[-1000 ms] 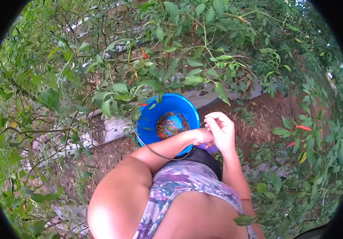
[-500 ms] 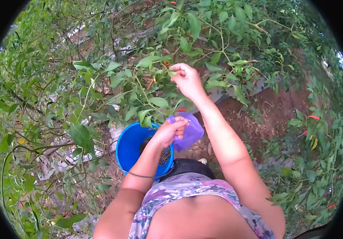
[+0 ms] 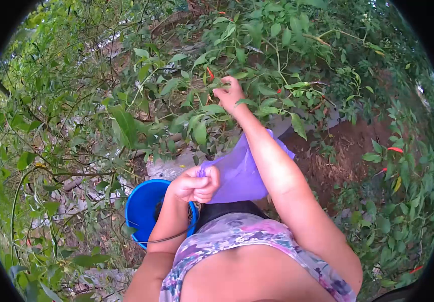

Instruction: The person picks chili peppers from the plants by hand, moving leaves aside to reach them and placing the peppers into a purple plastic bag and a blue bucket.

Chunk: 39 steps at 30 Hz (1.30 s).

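Leafy green plants (image 3: 272, 55) fill the ground on nearly every side, with brown soil (image 3: 338, 153) and pale sheeting (image 3: 176, 163) showing between them. Among the leaves in the upper middle, the right hand (image 3: 229, 93) reaches in with its thumb and forefinger parted by a narrow gap; the other fingers are partly hidden, and whether the fingertips touch a leaf cannot be told. Just beside them, up and to the left in the view, hangs a slim red chili pepper (image 3: 210, 73), bright, glossy and slightly tilted. The left hand (image 3: 195, 184), lower and nearer the body, is closed in a fist, its fingers curled tightly around a gathered end of purple fabric (image 3: 242, 176). This fabric is thin and partly see-through, loosely creased, and it spreads from the fist across to the right forearm (image 3: 272, 161), passing behind it and showing a corner on the far side. Below and to the left of the fist stands a round blue bucket (image 3: 140, 201); the left forearm (image 3: 170, 221) crosses over it, and its thin handle (image 3: 164, 240) curves across that arm. A black band of cloth (image 3: 229, 209) lies at the waist, next to a floral top (image 3: 247, 232). More red peppers (image 3: 394, 149) dot the foliage at the right.
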Each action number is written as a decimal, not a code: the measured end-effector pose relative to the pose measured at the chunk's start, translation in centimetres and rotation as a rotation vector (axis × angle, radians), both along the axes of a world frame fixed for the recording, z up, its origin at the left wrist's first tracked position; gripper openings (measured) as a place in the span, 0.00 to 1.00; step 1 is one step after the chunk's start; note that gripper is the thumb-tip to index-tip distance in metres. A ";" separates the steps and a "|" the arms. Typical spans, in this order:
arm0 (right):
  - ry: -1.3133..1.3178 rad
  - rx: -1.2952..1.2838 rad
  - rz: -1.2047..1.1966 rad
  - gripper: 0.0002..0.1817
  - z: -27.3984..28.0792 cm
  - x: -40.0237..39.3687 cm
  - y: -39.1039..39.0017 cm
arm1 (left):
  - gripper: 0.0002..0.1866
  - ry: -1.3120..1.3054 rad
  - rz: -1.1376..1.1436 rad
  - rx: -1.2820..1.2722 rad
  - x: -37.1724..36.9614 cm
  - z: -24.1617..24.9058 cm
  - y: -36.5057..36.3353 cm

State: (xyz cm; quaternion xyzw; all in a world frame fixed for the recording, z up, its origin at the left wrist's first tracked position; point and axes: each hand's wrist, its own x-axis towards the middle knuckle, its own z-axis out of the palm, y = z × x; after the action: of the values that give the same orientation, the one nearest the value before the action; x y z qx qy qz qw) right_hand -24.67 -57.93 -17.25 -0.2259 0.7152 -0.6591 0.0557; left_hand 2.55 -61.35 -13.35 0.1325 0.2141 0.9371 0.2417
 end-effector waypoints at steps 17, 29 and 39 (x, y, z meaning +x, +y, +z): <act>0.284 -0.076 0.189 0.09 -0.3 -1.9 1.3 | 0.16 0.823 0.171 0.004 8.3 9.5 0.0; -0.497 -0.321 0.343 0.11 -0.4 1.2 7.3 | 0.23 0.189 0.662 -0.602 9.7 8.0 1.4; -0.747 -0.625 0.152 0.19 -3.9 3.8 9.8 | 0.24 0.111 0.685 -0.735 9.1 7.8 1.5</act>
State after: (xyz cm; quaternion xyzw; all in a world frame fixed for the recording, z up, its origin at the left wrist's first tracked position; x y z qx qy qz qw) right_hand -20.88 -48.15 -21.13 -0.0317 0.3959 -0.8721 0.2856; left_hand 11.66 -59.87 -5.57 0.0105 0.5734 0.8169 -0.0607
